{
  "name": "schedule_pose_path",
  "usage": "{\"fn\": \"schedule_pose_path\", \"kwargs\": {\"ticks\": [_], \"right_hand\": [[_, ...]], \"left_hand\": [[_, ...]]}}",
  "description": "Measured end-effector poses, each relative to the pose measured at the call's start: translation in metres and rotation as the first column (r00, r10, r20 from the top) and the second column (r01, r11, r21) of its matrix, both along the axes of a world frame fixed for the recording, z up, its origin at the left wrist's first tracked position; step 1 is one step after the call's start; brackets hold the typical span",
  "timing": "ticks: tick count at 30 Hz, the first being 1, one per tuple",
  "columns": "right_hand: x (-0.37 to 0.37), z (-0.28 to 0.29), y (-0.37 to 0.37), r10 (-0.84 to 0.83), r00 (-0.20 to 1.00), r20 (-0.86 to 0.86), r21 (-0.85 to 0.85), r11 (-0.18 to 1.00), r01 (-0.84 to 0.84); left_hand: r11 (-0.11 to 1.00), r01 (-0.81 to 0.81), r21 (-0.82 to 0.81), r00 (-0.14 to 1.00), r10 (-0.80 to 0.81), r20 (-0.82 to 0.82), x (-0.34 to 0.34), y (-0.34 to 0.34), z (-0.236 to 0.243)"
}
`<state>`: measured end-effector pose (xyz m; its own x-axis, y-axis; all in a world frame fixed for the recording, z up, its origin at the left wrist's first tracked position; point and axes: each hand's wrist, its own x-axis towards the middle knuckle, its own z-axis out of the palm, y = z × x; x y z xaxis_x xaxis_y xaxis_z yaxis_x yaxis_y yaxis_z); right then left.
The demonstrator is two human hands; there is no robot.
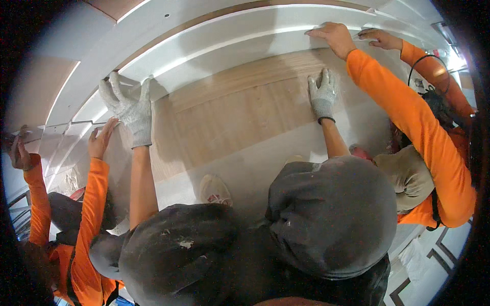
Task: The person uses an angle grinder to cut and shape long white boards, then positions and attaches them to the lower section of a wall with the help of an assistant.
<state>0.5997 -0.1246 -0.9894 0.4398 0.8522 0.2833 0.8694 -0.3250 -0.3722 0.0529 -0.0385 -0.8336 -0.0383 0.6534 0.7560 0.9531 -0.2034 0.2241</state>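
Observation:
My left hand [127, 108], in a pale grey knitted glove, spreads its fingers against the left part of a long white moulding [219, 43]. That moulding runs along the wall in front of me and looks bowed in this view. In a matching glove, my right hand [322, 94] lies with fingers extended near the right end of a tan wood-grain surface [219, 120], below the moulding. I see nothing held in either hand. Whether the right palm presses down or only hovers is hard to tell.
On my right a co-worker in orange sleeves [403, 112] puts both hands on the moulding. Another orange-sleeved co-worker [94, 199] reaches to the wall on my left, one bare hand close to my glove. My dark-trousered knees [332, 214] and a pale shoe [215, 189] are below.

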Motion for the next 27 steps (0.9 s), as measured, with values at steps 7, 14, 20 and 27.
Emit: {"fn": "schedule_pose_path", "kwargs": {"ticks": [7, 14, 20, 27], "right_hand": [[-0.004, -0.006, -0.011, 0.008, 0.997, 0.072, -0.054, 0.999, -0.004], [-0.004, -0.007, -0.010, 0.034, 0.998, 0.057, -0.022, 0.999, -0.033], [0.001, -0.009, -0.010, 0.049, 0.991, 0.123, -0.034, 0.998, -0.045], [-0.002, -0.007, -0.009, 0.097, 0.972, 0.215, -0.021, 0.995, -0.095]], "left_hand": [[0.999, 0.011, 0.031, 1.000, -0.012, 0.021, 0.005, -0.002, -0.001], [0.999, 0.018, 0.037, 1.000, -0.018, -0.005, 0.012, -0.002, 0.006], [0.999, 0.010, 0.034, 1.000, -0.011, 0.016, 0.013, 0.001, 0.002], [0.998, -0.014, 0.062, 0.999, 0.012, 0.030, 0.012, -0.001, 0.007]]}}
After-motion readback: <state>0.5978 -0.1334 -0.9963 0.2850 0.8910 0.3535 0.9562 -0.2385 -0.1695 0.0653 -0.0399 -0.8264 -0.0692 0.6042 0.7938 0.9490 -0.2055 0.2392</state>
